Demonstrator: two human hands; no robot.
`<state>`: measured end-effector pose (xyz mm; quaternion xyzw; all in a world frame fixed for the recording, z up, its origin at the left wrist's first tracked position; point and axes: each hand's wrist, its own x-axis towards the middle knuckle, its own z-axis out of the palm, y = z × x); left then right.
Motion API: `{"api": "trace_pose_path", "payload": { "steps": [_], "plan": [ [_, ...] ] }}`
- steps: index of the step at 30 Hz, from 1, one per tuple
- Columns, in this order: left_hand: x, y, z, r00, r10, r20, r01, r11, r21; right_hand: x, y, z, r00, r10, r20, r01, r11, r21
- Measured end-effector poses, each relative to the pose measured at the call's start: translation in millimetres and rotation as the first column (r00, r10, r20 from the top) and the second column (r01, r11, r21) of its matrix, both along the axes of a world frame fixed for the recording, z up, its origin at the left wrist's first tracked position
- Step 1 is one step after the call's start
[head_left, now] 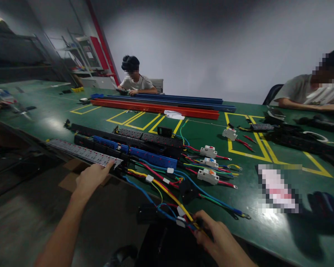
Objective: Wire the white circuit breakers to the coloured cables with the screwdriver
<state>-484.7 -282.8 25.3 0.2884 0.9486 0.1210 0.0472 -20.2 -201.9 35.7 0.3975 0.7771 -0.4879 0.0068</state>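
A long grey socket strip [82, 151] lies along the table's near edge. My left hand [93, 177] is at its right end, a finger resting on the top face and the others around the side. Yellow, blue and red wires run from that end toward the lower right. My right hand [211, 233] is closed around the yellow cable [169, 191] and neighbouring wires with white labels. Behind the grey strip lie a blue socket strip [153, 157] and black strips [100, 133]. Their wires lead to white breakers [208, 176] with red leads.
Orange rails [156, 108] and blue rails [180, 99] lie across the green table [167, 141]. A white cloth [174, 114] is beside them. Black parts and cables [295, 139] are at the right. Two people sit across the table; another person's hand is at far left.
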Motion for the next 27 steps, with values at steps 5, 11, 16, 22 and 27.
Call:
{"api": "trace_pose_path", "payload": {
  "steps": [5,11,16,22,27],
  "plan": [
    [102,4,4.1,0.913,-0.387,-0.131,0.408,0.881,0.238,1,2,-9.7,0.998,-0.016,-0.056,0.016,1.0,0.003],
    [164,24,-4.0,0.298,-0.948,-0.111,0.933,0.264,0.245,4,1,-23.6,0.991,-0.094,-0.097,0.096,0.995,0.019],
    [145,46,-11.3,0.255,-0.965,-0.053,0.959,0.246,0.139,4,-3,-26.1,0.988,-0.098,-0.122,0.106,0.993,0.054],
    [137,55,-23.1,0.219,-0.975,-0.024,0.961,0.211,0.177,8,-14,-35.8,0.994,-0.068,-0.089,0.084,0.978,0.192],
    [133,55,-35.9,0.217,-0.972,-0.084,0.941,0.185,0.283,15,-33,-46.7,0.994,0.095,-0.059,-0.074,0.956,0.283]
  ]
}}
